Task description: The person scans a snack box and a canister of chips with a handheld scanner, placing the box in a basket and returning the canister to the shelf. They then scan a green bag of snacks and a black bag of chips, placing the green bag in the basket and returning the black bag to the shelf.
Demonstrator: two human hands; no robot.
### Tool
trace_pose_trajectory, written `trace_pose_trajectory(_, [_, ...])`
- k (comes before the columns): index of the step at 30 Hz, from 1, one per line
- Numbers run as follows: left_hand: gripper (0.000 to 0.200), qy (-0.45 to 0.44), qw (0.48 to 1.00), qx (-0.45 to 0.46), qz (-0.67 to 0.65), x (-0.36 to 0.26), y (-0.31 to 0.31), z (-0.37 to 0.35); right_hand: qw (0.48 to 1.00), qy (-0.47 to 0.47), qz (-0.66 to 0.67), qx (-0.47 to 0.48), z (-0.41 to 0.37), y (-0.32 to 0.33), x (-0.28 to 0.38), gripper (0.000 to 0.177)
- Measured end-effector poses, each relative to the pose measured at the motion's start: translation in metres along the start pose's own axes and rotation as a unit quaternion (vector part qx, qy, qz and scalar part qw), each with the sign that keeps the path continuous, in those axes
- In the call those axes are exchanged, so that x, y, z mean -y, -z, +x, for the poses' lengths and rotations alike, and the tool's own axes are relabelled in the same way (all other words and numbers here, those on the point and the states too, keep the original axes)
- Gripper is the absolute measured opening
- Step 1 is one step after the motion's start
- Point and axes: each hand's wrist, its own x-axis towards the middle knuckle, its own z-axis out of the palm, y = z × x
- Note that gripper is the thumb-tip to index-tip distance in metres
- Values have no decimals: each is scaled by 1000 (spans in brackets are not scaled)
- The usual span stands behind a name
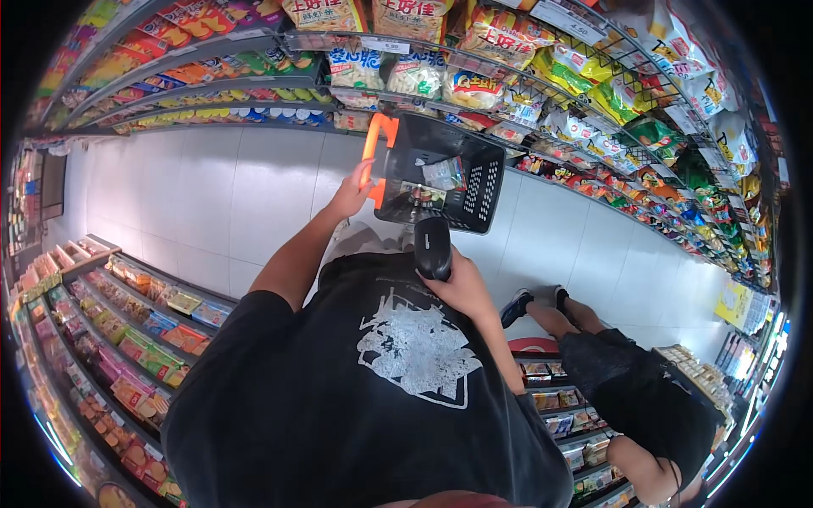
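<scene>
My left hand (349, 193) is wrapped round the orange handle (371, 152) of a black shopping basket (491, 161), at the upper middle of the view. Inside the basket lie a light-coloured packet (445, 173) and another small pack (423, 195), partly covered. My right hand (457, 286) is closed round a black handheld scanner (434, 247), held in front of my chest at the basket's near edge. Its rounded top faces up, and the part below is hidden.
Snack shelves (406, 46) curve along the far side, stacked with bagged chips. Packaged goods fill a lower shelf (127, 339) at the left. Another person (635, 381) in dark clothes stands close by on the right. Pale tiled floor (220, 186) runs between the shelves.
</scene>
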Motion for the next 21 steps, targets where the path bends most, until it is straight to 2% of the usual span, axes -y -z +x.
trace_pose_trajectory(2, [55,-48,997,-33,42,-8,2,1,1000,21,-8,-1,4,-7,3,51])
trace_pose_trajectory(5, [57,-69,997,-31,14,1,11,2,1000,23,8,-3,8,-20,11,49])
trace_pose_trajectory(8, [57,-35,999,-16,-16,13,26,0,999,19,34,-7,16,-37,25,49])
trace_pose_trajectory(11, [58,-9,1000,-8,9,15,49,-7,1000,4,26,-2,26,-58,35,48])
trace_pose_trajectory(15, [60,-10,998,-31,53,25,81,-20,1000,6,13,2,37,-87,43,47])
trace_pose_trajectory(21, [61,-15,996,-49,74,49,133,-36,999,-26,39,15,55,-125,67,55])
